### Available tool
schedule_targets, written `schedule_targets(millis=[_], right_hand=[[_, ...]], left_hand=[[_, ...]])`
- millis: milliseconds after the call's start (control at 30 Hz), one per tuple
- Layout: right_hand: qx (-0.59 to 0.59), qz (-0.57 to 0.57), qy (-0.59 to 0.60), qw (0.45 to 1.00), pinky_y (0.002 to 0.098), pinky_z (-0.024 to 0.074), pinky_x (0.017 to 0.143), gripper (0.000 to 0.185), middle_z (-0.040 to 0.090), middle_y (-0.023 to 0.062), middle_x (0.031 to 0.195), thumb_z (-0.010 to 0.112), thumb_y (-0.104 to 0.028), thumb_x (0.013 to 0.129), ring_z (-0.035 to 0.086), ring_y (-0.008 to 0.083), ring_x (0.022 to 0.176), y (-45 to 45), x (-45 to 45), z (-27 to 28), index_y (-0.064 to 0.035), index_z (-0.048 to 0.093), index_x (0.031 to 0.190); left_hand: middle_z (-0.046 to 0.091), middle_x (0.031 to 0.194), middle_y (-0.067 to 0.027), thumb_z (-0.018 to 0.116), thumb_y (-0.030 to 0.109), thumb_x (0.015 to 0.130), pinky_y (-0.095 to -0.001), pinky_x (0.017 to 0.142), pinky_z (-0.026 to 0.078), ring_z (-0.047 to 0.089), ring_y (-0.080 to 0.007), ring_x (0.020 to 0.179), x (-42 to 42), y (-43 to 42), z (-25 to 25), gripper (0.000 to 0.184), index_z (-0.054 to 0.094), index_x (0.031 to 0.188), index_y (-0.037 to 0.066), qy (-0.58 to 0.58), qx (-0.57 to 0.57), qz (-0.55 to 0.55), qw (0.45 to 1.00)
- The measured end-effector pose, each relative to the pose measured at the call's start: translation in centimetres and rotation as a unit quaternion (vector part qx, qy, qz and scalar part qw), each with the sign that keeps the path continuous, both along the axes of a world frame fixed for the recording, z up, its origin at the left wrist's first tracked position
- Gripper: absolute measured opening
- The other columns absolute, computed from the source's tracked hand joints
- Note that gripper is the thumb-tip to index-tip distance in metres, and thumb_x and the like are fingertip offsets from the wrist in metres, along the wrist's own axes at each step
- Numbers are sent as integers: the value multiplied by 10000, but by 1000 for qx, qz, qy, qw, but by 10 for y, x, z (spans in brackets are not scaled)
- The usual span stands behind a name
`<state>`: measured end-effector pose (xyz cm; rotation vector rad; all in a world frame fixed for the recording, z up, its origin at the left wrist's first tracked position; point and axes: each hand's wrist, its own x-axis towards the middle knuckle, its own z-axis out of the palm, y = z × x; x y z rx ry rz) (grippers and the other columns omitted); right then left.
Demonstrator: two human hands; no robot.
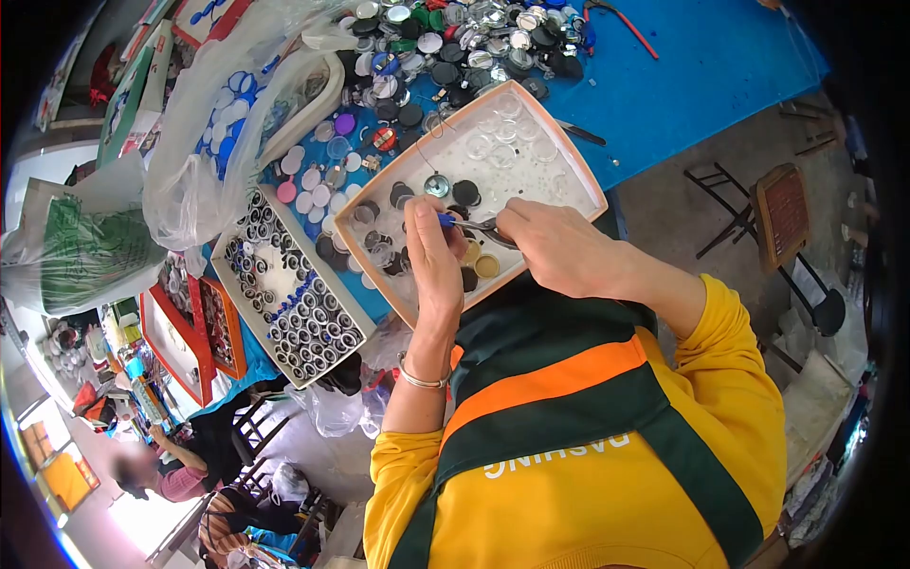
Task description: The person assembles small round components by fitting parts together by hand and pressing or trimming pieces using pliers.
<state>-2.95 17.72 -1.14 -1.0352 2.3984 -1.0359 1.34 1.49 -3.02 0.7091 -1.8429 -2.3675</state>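
Note:
My left hand [434,256] is closed, upright over the shallow cardboard box [379,180], pinching a small blue piece [445,219]. My right hand [559,247] is wrapped round a metal hand tool [491,228] that looks like pliers. The tool's tip points at the blue piece; whether they touch I cannot tell. Inside the box, below and around my hands, lie black discs [465,193], gold round pieces [486,266], clear rings [505,129] and a shiny teal-faced disc [436,185].
A long white tray [368,332] of dark ring-shaped parts stands left of the box. Caps and discs [445,71] are heaped on the blue table [701,57]. Red-handled pliers [637,36] lie at the back. Folding chairs [782,213] stand right; a person [185,474] sits lower left.

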Motion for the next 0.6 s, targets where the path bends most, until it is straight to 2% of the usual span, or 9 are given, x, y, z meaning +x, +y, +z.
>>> schedule_targets(millis=[100, 200, 300, 400, 500, 533, 600], right_hand=[[-25, 43, -249, 967, 403, 420, 657, 102, 578, 209, 761, 426, -18, 777, 549, 363, 746, -1, -12, 7, 28, 506, 823], [-72, 10, -312, 947, 343, 396, 605, 62, 511, 147, 671, 423, 11, 760, 481, 275, 627, -6, -5, 3, 5, 477, 788], [-96, -16, -464, 881, 348, 398, 608, 60, 514, 137, 672, 426, 0, 773, 481, 266, 625, -9, -1, 0, 7, 485, 784], [-56, 7, -267, 962, 398, 423, 687, 129, 588, 209, 784, 435, -38, 783, 556, 375, 782, -9, -8, 12, 30, 524, 846], [11, 40, -170, 985, 404, 421, 706, 139, 591, 208, 804, 443, -29, 767, 555, 375, 812, -3, -12, 7, 31, 529, 858], [14, 40, -189, 981, 404, 421, 708, 139, 590, 206, 803, 442, -28, 764, 556, 369, 809, -1, -13, 8, 32, 528, 855], [17, 45, -229, 972, 405, 421, 712, 140, 587, 201, 803, 442, -27, 757, 559, 356, 804, 0, -18, 14, 32, 527, 851]], left_hand=[[457, 711, -12, 382, 332, 960, -220, 528, 325, 361, -78, 582, 0, 5, -5, 223, 447, 908, 125, 30, 180, 44, 982], [474, 725, -22, 385, 328, 958, -229, 542, 338, 372, -83, 581, 0, 10, -6, 207, 443, 926, 132, 60, 192, 77, 976], [492, 750, -33, 392, 324, 956, -246, 575, 369, 399, -99, 598, 3, 17, -14, 201, 442, 950, 129, 79, 268, 130, 951], [509, 783, -48, 394, 329, 956, -263, 622, 396, 437, -120, 636, 5, 20, -16, 228, 450, 976, 110, 32, 216, 87, 972], [520, 813, -62, 396, 321, 959, -265, 638, 410, 463, -128, 670, 3, 8, -16, 258, 457, 1024, 78, 41, 281, 50, 957], [540, 860, -82, 402, 316, 960, -271, 653, 420, 484, -130, 693, 2, 2, -16, 318, 458, 1122, 48, 36, 296, 17, 954], [554, 905, -93, 429, 287, 954, -281, 693, 443, 509, -139, 732, 1, -3, -12, 349, 448, 1182, 24, 22, 304, -25, 952]])
